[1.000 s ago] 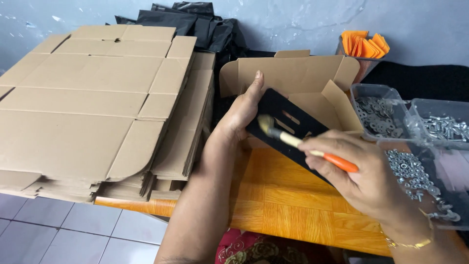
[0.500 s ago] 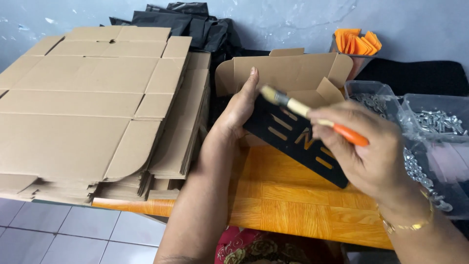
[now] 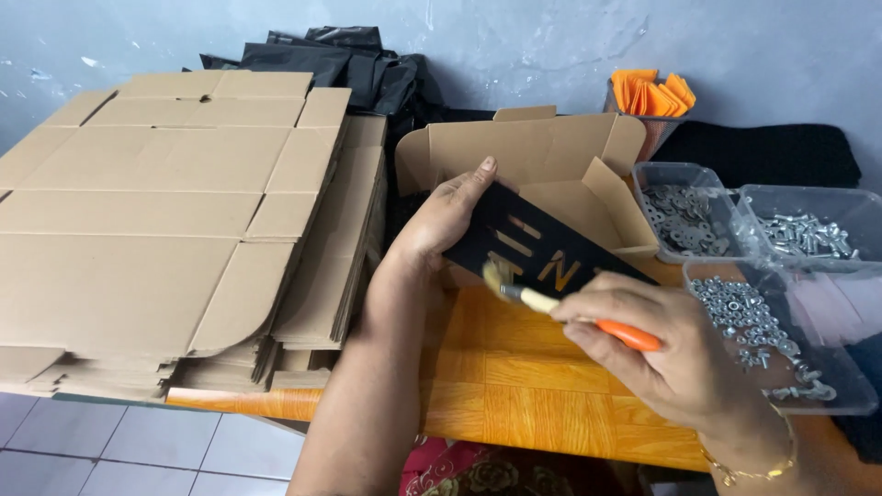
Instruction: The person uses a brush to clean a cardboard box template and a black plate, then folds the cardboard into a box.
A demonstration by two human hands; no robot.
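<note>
My left hand (image 3: pixel 441 220) holds a flat black metal plate (image 3: pixel 533 243) with cut-out shapes by its left end, tilted over an open cardboard box (image 3: pixel 542 152). My right hand (image 3: pixel 671 354) grips a small brush (image 3: pixel 570 312) with an orange handle and pale bristles. The bristles touch the plate's lower edge. Both hands are above an orange wooden tabletop (image 3: pixel 514 377).
A tall stack of flattened cardboard boxes (image 3: pixel 175 211) fills the left. Clear plastic trays of washers (image 3: pixel 684 216), bolts (image 3: pixel 804 230) and nuts (image 3: pixel 753 317) stand at the right. Black bags (image 3: pixel 349 69) and orange pieces in a holder (image 3: pixel 654 94) lie at the back wall.
The brush has swept from the plate's upper left edge down to its lower edge. The plate has shifted slightly in my left hand.
</note>
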